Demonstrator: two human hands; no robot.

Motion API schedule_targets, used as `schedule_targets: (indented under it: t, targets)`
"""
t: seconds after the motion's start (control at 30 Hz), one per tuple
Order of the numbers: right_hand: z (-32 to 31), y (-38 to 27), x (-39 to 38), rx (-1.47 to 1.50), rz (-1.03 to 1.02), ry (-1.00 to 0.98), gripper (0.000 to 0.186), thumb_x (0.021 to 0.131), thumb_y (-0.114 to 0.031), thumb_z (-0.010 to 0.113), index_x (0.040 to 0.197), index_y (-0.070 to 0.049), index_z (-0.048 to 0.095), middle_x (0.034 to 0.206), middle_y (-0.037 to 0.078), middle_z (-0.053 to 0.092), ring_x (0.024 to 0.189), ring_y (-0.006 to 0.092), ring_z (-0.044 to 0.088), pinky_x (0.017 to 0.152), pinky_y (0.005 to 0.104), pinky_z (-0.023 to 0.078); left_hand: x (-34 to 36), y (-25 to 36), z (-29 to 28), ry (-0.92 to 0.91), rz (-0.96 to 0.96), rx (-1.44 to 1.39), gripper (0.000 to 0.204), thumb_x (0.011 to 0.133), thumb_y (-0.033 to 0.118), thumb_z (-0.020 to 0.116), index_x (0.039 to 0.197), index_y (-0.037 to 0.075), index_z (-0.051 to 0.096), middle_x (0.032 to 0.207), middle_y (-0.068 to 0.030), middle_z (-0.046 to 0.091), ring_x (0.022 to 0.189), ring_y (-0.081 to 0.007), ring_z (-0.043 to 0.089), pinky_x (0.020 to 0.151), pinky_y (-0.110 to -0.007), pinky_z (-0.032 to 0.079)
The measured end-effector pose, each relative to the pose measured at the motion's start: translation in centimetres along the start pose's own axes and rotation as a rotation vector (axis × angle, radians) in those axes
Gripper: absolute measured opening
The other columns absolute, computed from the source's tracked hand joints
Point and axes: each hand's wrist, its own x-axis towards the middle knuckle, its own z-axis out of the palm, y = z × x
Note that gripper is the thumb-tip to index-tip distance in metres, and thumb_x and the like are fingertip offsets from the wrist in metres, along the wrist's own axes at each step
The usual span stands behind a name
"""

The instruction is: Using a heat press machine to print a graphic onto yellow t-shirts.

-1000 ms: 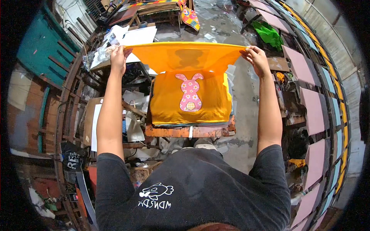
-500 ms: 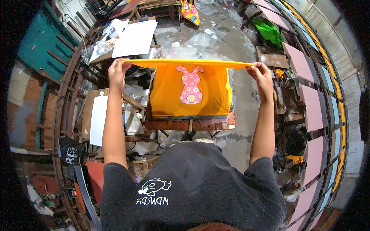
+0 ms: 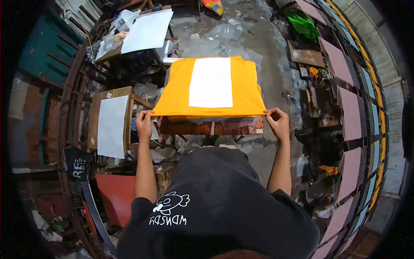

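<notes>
A yellow fabric piece (image 3: 172, 88) is spread over the stack in front of me, with a white rectangular sheet (image 3: 211, 82) on its middle. My left hand (image 3: 144, 124) pinches its near left corner. My right hand (image 3: 278, 123) pinches the near right corner, so the near edge is drawn straight between them. Below that edge show greyish fabric layers (image 3: 196, 120) of the stack, which rests on a worn reddish-brown board (image 3: 189, 128). Whatever lies under the yellow piece is hidden.
At left, a wooden board (image 3: 94, 125) carries a white sheet (image 3: 112, 125). White sheets (image 3: 147, 31) lie on a table further off. Racks with pink panels (image 3: 348, 113) line the right, near a green plastic sheet (image 3: 302, 26). Scraps litter the floor (image 3: 276, 77).
My hands have come down and nearer, bringing the yellow fabric's edge from the stack's far side to its near side. The pink rabbit print is now covered, and the white sheet shows.
</notes>
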Motion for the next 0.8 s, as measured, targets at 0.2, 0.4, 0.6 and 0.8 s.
schedule_targets:
  t: [0.2,0.4,0.6,0.8]
  targets:
    - [-0.1,-0.8,-0.7,-0.196,0.007,-0.032,0.015,0.076,-0.006,0.066,0.087,0.004,0.067,0.081,0.01,0.07,0.072,0.012,0.066,0.068,0.0263,0.051,-0.8,-1.0,0.4,0.018,0.038,0.008,0.015,0.096,0.004,0.046,0.087,0.001,0.058,0.098,-0.0078,0.064,0.087,-0.0147,0.062,0.078,-0.028,0.053]
    - [1.8,3.2,-0.4,-0.47,-0.024,-0.133,0.024,0.072,-0.016,0.068,0.086,0.003,0.065,0.079,0.018,0.066,0.074,0.0287,0.068,0.071,0.0336,0.053,-1.1,-7.3,0.7,-0.05,-0.181,0.1,0.02,0.094,0.018,0.057,0.086,0.001,0.064,0.077,-0.0017,0.06,0.071,-0.0093,0.054,0.067,-0.025,0.044]
    - [3.9,6.7,-0.2,-0.529,-0.07,-0.076,0.021,0.073,-0.015,0.066,0.085,0.003,0.064,0.081,0.019,0.066,0.074,0.0339,0.066,0.073,0.0383,0.053,-0.6,-9.1,1.9,-0.065,-0.237,0.249,0.026,0.094,0.026,0.06,0.085,0.002,0.066,0.072,0.0025,0.057,0.062,-0.0053,0.046,0.059,-0.023,0.037]
    - [1.5,4.9,3.6,-0.178,0.041,0.023,0.015,0.083,-0.012,0.068,0.085,0.003,0.064,0.075,0.008,0.067,0.073,0.0125,0.065,0.068,0.03,0.052,3.6,-2.6,2.7,0.111,-0.206,-0.337,0.018,0.097,0.018,0.056,0.088,0.004,0.062,0.09,-0.0051,0.065,0.088,-0.015,0.062,0.083,-0.029,0.049]
